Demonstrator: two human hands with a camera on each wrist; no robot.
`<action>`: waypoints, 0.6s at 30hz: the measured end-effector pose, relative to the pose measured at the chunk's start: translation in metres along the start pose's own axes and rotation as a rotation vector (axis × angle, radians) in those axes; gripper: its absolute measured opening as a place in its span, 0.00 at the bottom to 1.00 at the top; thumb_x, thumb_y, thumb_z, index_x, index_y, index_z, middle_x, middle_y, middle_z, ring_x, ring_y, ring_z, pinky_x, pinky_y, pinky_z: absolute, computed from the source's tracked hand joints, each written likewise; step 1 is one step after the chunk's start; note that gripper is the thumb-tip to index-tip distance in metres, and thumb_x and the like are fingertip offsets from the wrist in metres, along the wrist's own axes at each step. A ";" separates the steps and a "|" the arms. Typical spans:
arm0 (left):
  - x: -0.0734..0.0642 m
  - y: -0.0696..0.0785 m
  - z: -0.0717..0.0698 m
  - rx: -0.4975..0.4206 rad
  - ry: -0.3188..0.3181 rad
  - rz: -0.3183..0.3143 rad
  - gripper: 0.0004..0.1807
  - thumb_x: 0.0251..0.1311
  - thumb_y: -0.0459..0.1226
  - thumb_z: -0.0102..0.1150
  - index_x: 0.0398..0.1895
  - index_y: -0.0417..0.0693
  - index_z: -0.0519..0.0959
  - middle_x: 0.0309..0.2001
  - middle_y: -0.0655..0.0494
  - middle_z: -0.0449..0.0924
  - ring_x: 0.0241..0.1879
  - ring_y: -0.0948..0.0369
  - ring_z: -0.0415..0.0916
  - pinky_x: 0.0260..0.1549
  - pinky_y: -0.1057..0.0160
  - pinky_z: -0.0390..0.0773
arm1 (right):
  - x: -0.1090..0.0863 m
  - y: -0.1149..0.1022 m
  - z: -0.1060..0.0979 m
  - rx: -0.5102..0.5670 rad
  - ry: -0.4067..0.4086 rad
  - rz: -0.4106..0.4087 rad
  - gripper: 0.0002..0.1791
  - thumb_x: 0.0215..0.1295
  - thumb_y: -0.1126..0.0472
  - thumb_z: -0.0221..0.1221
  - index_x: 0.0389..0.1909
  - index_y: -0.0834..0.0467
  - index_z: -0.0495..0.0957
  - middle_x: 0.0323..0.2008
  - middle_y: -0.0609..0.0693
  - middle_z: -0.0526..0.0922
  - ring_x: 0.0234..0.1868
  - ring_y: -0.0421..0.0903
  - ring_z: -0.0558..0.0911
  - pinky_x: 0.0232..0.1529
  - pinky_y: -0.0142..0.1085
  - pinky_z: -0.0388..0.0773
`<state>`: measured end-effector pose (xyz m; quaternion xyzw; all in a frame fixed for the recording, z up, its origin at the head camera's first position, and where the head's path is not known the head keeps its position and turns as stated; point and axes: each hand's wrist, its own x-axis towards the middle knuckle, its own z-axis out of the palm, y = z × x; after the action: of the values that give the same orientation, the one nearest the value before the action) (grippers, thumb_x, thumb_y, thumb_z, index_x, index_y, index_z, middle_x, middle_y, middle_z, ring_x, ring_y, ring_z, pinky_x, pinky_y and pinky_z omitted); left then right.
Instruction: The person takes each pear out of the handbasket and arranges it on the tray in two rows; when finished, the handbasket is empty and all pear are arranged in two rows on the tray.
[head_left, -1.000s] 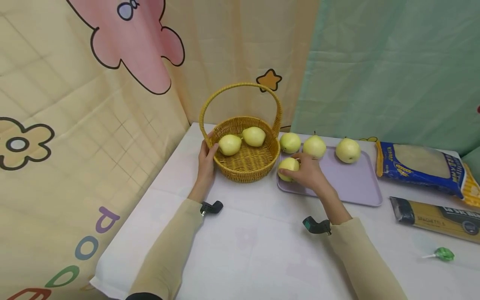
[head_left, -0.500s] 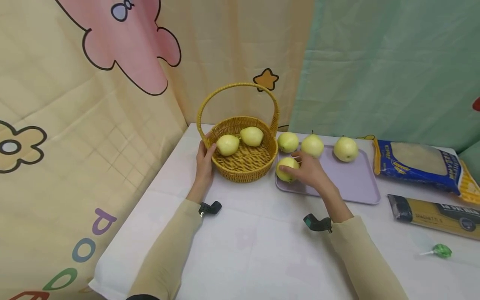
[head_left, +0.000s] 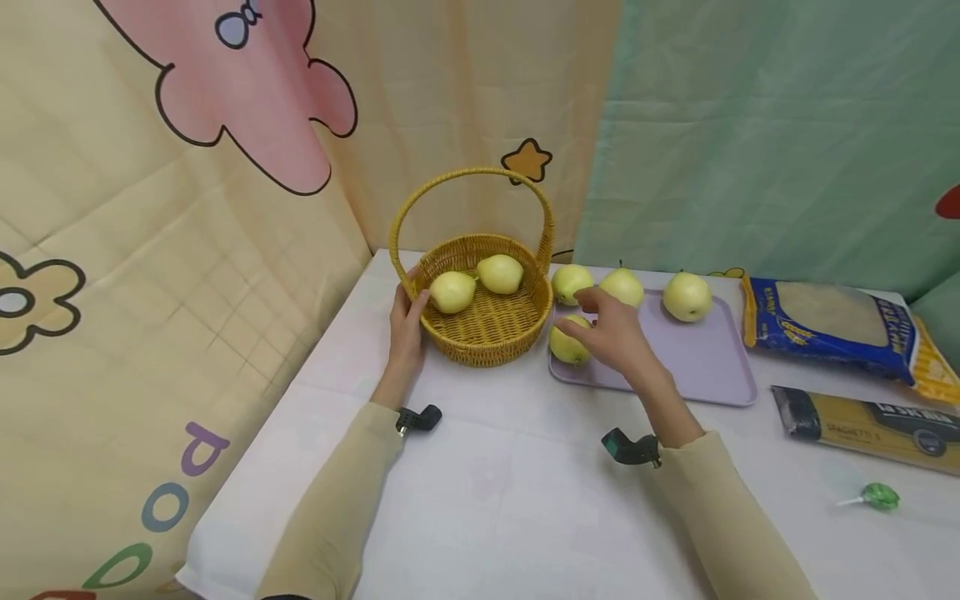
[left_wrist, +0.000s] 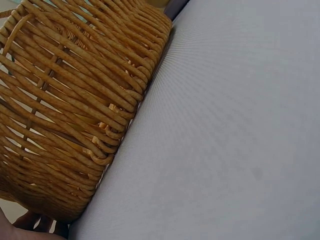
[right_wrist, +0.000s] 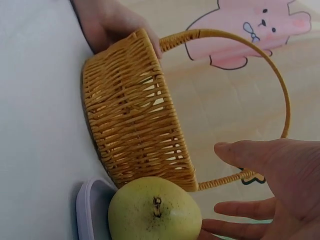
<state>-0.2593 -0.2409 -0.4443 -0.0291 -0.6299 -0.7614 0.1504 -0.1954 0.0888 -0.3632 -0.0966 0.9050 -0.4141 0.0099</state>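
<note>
My left hand (head_left: 406,333) grips the left side of a wicker basket (head_left: 483,355), thumb at the rim and fingers around the outside. Two pale yellow-green pears, one at the left (head_left: 453,292) and one behind it (head_left: 500,274), lie inside. Right of the basket, a front pear (head_left: 567,343) sits at the near left corner of a lilac tray (head_left: 701,371). My right hand (head_left: 617,332) hovers over that pear, thumb and fingers spread apart. In the right wrist view, the hand's lower fingers come right beside the pear (right_wrist: 155,210), with nothing in the palm.
Along the tray's back edge stand three more pears: left (head_left: 572,284), middle (head_left: 622,286) and right (head_left: 687,297). Farther right lie a blue food bag (head_left: 832,321), a spaghetti pack (head_left: 870,429) and a green lollipop (head_left: 879,497). Printed curtains rise behind the white-covered table (head_left: 480,492).
My right hand has let go of the front pear, its fingers spreading and rising slightly above it. The pear stays in the tray's corner. My left hand keeps its grip on the basket.
</note>
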 end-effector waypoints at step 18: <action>-0.008 0.018 0.002 -0.067 -0.022 -0.043 0.30 0.79 0.33 0.51 0.81 0.42 0.61 0.82 0.44 0.58 0.82 0.53 0.53 0.82 0.54 0.54 | 0.029 -0.054 0.058 0.098 0.131 -0.135 0.34 0.70 0.51 0.68 0.71 0.64 0.71 0.66 0.63 0.78 0.69 0.60 0.75 0.71 0.54 0.71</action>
<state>-0.2475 -0.2405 -0.4285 -0.0290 -0.6061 -0.7849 0.1259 -0.2089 0.0057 -0.3588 -0.1294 0.8739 -0.4629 -0.0723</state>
